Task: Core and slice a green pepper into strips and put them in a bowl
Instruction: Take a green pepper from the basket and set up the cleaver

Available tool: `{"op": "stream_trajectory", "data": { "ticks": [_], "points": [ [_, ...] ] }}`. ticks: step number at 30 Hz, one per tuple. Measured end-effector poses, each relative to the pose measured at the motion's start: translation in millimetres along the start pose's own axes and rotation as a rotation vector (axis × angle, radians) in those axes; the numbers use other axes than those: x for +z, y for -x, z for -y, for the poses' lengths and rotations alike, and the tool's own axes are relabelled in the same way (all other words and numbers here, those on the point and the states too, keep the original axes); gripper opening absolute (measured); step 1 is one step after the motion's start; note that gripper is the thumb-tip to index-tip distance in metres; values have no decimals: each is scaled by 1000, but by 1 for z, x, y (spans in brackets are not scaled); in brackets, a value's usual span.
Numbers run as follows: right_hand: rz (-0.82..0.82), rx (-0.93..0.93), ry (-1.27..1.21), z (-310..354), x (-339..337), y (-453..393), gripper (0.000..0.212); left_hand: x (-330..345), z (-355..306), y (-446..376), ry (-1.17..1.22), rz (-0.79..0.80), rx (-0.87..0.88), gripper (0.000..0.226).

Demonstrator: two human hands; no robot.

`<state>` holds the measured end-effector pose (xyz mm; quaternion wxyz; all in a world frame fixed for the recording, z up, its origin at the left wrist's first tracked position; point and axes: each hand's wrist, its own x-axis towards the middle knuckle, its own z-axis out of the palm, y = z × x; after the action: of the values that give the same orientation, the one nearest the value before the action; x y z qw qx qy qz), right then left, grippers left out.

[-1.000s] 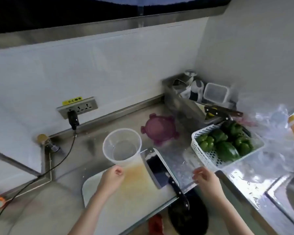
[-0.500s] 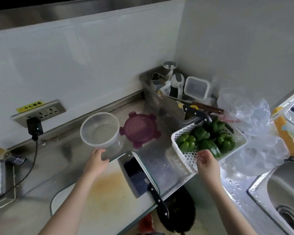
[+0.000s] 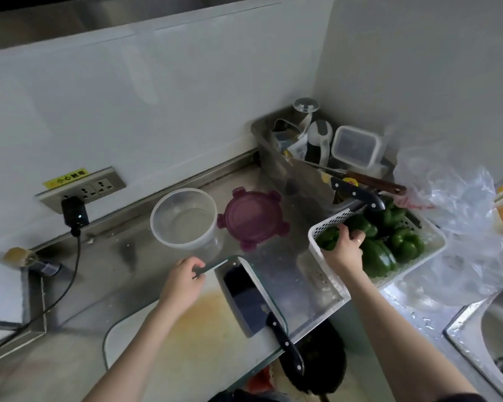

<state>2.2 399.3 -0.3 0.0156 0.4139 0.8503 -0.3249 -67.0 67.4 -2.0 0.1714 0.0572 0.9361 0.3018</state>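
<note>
Several green peppers [image 3: 404, 245] lie in a white perforated basket [image 3: 325, 226] right of centre. My right hand [image 3: 343, 253] reaches into the basket's left end, its fingers curled over one green pepper [image 3: 327, 242]. A clear plastic bowl [image 3: 183, 219], holding nothing, stands on the steel counter beyond the cutting board [image 3: 163, 343]. My left hand [image 3: 183, 282] grips the board's far edge. A cleaver [image 3: 244, 294] lies flat on the board's right side, its black handle [image 3: 286, 346] sticking out past the counter's front edge.
A purple lid [image 3: 253, 219] lies between bowl and basket. Behind the basket a steel tub [image 3: 273, 152] holds utensils and a container, with two knives [image 3: 357, 192] across its rim. Plastic bags [image 3: 462, 216] crowd the right. Sink [image 3: 494, 329] at lower right. A plugged socket [image 3: 73, 210] trails a cable.
My right hand moved from the counter's front edge into the basket and closed on a pepper. My left hand left the bowl, now on the counter, and took the board's far edge.
</note>
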Motion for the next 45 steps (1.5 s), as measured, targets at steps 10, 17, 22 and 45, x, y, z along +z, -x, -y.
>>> {"op": "stream_trajectory", "data": {
  "ticks": [10,17,22,45],
  "points": [
    [-317,-56,-171,18,-11,13,62,-22,8,-3,144,74,29,16],
    [-348,-104,-551,60,-2,104,63,-23,-33,5,508,195,53,24],
    [326,188,-1224,81,36,161,33,-25,-51,21,422,472,220,112],
    [182,-197,246,28,116,171,79,-13,81,97,340,-11,38,83]
  ]
}}
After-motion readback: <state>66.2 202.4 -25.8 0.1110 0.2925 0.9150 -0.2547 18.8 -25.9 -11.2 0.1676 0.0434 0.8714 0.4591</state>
